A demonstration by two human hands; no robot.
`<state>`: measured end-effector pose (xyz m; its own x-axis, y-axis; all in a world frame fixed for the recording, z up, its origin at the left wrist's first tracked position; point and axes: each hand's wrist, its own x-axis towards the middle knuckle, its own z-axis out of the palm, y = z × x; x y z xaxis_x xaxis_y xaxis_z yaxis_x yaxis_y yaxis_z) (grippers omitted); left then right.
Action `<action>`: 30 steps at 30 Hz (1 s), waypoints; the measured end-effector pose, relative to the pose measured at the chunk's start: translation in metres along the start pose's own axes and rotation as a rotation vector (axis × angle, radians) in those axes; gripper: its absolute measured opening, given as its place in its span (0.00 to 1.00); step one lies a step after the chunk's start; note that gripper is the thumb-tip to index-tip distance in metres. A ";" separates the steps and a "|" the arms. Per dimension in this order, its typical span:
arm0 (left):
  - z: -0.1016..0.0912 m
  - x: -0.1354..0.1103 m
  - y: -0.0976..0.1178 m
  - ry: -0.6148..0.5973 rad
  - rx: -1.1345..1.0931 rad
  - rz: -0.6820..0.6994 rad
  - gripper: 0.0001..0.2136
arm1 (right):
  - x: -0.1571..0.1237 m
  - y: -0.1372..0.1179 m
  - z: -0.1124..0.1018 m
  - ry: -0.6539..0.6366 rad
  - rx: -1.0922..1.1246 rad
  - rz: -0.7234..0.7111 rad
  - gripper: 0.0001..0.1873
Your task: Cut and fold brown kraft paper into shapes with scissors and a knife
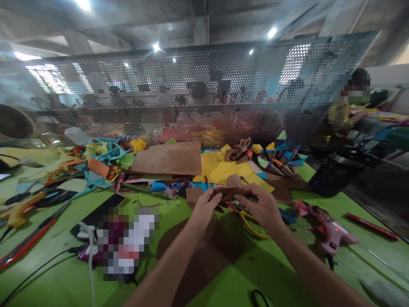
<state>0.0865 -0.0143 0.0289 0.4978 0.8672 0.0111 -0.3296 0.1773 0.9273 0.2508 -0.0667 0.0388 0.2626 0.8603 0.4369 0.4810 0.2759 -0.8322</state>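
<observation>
Between my two hands, above the green tabletop, is a small folded piece of brown paper. My left hand pinches its left end between thumb and fingers. At the right end, my right hand has its thumb and fingers closed on the same paper. Behind and below lies a tangle of yellow-handled scissors or cable, partly hidden by my right hand. A pink glue gun with a red light rests to the right of my right hand. Larger brown paper sheets lie beyond my hands.
Paper scraps pile up at the left rear. Small paper cones stand at the right rear, near a black container. A red pen, a dark phone and cords lie around. A perforated metal screen closes the back; a person sits far right.
</observation>
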 end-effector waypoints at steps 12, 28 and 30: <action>-0.008 0.008 -0.012 0.066 -0.015 -0.040 0.15 | -0.004 0.003 0.003 -0.044 -0.117 -0.133 0.06; -0.001 0.002 -0.017 -0.019 0.317 0.228 0.14 | -0.003 0.007 0.005 0.060 0.159 0.180 0.11; -0.003 0.002 -0.019 -0.042 0.428 0.293 0.16 | -0.003 0.009 0.006 0.049 0.138 0.180 0.12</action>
<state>0.0915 -0.0143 0.0103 0.4689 0.8307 0.3002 -0.1065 -0.2843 0.9528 0.2494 -0.0644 0.0281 0.3753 0.8801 0.2907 0.3045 0.1791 -0.9355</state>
